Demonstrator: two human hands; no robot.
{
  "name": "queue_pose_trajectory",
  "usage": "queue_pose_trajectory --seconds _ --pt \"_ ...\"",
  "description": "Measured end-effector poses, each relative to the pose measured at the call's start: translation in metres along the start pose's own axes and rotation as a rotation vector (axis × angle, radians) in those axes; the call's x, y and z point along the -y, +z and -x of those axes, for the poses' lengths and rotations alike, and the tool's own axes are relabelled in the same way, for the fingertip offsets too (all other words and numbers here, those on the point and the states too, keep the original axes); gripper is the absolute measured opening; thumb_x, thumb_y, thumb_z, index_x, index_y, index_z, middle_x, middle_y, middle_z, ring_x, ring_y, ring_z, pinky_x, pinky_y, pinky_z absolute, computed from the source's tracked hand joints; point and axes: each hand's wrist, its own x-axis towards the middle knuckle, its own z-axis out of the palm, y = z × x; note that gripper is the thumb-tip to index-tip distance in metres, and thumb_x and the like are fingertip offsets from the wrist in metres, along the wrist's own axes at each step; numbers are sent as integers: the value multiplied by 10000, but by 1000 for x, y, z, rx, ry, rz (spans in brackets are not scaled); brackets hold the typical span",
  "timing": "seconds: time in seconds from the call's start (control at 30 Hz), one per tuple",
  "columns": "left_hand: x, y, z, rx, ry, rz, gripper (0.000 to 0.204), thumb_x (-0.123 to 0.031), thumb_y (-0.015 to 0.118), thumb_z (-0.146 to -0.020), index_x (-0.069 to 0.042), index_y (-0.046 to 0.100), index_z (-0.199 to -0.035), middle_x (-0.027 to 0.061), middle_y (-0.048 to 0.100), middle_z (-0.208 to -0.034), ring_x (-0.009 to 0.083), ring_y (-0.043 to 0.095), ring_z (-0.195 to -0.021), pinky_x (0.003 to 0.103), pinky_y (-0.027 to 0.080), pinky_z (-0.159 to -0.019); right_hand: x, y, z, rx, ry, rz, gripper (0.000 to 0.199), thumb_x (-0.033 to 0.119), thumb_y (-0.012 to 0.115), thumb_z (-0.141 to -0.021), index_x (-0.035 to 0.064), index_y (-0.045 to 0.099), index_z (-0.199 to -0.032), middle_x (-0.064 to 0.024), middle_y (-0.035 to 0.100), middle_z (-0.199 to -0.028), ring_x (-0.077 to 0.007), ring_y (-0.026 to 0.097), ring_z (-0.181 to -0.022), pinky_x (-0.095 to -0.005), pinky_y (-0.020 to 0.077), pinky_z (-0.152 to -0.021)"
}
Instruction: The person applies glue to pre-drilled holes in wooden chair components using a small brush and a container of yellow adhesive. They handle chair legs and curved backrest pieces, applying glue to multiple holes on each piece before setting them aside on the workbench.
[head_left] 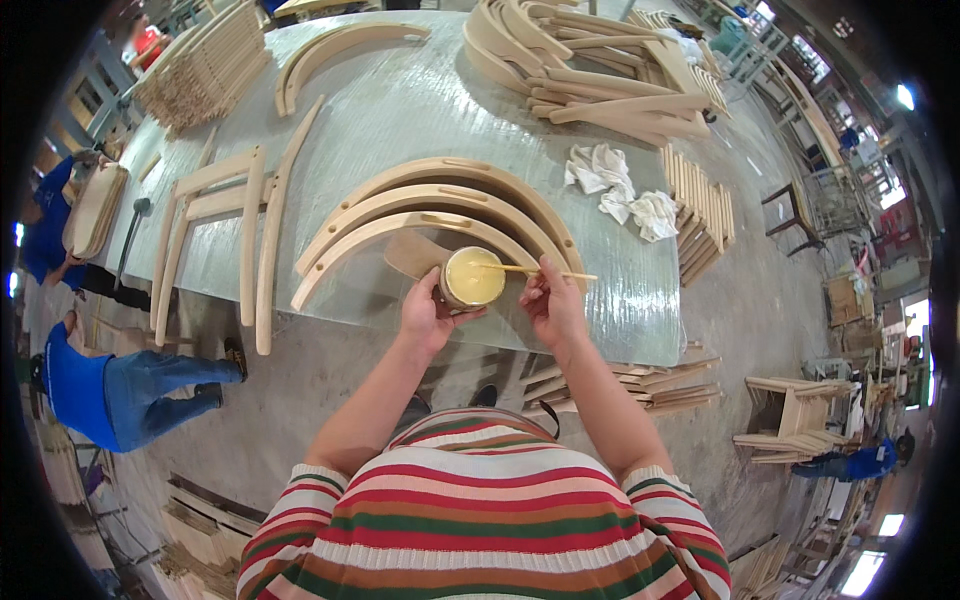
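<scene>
My left hand is closed around a small round container of pale yellow, glue-like paste. In my right hand I pinch a thin wooden stick, whose far end reaches into the paste. Just beyond the container, three curved wooden pieces lie nested on the table, with small holes along them. A flat brownish piece shows behind the container, partly hidden by it; I cannot tell what it is.
The sheet-covered table carries a wooden chair frame at left, stacked slats far left, piled curved parts far right and crumpled white cloths. A person in blue is at left. Wooden parts lie below the table's edge.
</scene>
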Motion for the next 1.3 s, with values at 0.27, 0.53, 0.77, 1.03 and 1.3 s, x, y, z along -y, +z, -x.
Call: queue_pose_trajectory --seconds 0.27,0.53,0.77,1.03,1.3 --pt "29 7 3 -57 -57 -3 414 -311 328 -962 -37 465 -1240 181 543 -1202 367 554 -1080 569 460 -896 110 -45 -33 -74 -802 916 215 178 600 -884 23 524 -756 -59 582 -619 -111 550 -528 -246 443 -503" --pt "33 -8 21 -152 0 -10 395 -288 321 -960 -40 471 -1228 162 539 -1202 365 548 -1082 576 470 -874 109 -54 -73 89 -973 1512 192 159 628 -818 15 508 -777 -159 530 -615 -357 545 -591 -389 421 -534" --pt "34 -17 30 -190 28 -4 410 -292 304 -961 -50 472 -1246 161 535 -1228 366 544 -1097 579 459 -887 109 -39 -84 255 -964 1571 179 148 594 -818 6 501 -760 -197 548 -679 -391 549 -677 -434 429 -589" --pt "39 -10 32 -197 48 -9 405 -293 328 -958 -41 473 -1239 161 546 -1207 371 557 -1073 576 467 -877 114 -37 -85 276 -831 1563 179 133 597 -811 -5 496 -761 -202 555 -674 -400 552 -682 -442 430 -595" --pt "45 2 30 -170 48 -47 396 -293 334 -959 -43 476 -1231 158 557 -1182 358 569 -1051 567 480 -858 119 -39 -84 258 -933 1501 209 135 634 -798 -5 491 -737 -186 547 -633 -386 535 -611 -403 428 -553"
